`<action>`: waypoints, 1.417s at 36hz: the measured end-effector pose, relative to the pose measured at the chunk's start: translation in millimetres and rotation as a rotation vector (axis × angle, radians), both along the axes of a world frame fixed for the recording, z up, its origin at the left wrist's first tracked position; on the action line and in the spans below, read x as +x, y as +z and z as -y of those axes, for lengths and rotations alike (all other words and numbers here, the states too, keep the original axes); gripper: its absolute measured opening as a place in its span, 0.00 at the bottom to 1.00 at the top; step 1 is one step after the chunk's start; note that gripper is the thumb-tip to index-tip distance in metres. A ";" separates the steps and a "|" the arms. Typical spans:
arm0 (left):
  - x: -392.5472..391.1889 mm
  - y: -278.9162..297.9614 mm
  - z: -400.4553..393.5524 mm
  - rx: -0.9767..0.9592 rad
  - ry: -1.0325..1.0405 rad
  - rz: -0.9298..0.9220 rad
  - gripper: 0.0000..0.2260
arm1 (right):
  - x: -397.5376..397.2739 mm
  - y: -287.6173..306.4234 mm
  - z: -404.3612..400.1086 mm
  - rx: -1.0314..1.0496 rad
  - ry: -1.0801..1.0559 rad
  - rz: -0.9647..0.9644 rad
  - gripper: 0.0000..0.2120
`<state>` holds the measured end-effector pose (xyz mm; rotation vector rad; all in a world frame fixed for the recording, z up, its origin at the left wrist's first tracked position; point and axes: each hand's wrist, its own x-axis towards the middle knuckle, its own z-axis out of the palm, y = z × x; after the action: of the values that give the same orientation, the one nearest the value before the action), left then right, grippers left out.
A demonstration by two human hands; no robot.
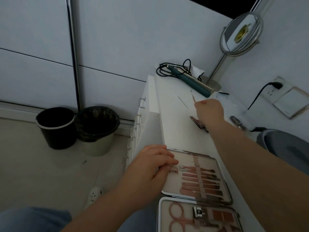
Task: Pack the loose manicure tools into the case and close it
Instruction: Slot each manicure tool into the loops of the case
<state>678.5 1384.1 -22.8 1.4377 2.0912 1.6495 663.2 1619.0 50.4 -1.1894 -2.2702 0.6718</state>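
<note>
Scissors and a clipper are sitting strapped in the nearest half of the open case, which is lying flat at the near end of the white dresser top. Just beyond, the far half of the case is showing a row of slim pink tools tucked under a band, their handles pointing left toward a few slots that look unfilled. The left hand is resting on that left edge, fingers lying fairly straight and pressing the case down rather than gripping it. Farther along the top, the right hand is reaching well away from the case and pinching a thin stick-like tool, whose long axis is running away from the person and slightly left, its tip pointing toward the far end. Beside that hand, a folded nail clipper is lying partly hidden under the wrist, and a fine needle-like tool is lying loose just left, angled much the same way. Judging by this, the right hand is the nearer one to every loose tool, and the pinched tool will need swinging back toward the person and turning crosswise to match the row. A round mirror and a corded green styling tool are standing at the far end.
</note>
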 end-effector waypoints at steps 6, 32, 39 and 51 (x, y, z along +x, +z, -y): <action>4.7 16.9 0.8 -0.015 0.092 0.035 0.09 | 53.0 15.4 88.9 -0.433 0.270 -0.356 0.06; 53.6 50.1 24.6 -0.146 0.002 0.088 0.07 | 169.9 14.0 140.6 -0.320 0.455 -0.482 0.06; 52.7 44.9 19.9 -0.187 0.036 -0.080 0.10 | 184.1 6.7 131.1 -0.469 0.418 -0.510 0.06; 46.0 39.4 6.0 -0.189 0.099 -0.188 0.12 | 195.5 0.7 96.9 -0.301 0.348 -0.377 0.07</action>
<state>724.5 1378.1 16.5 1.5022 2.3813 1.3483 858.7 1522.1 51.2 -0.7083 -2.1110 1.2896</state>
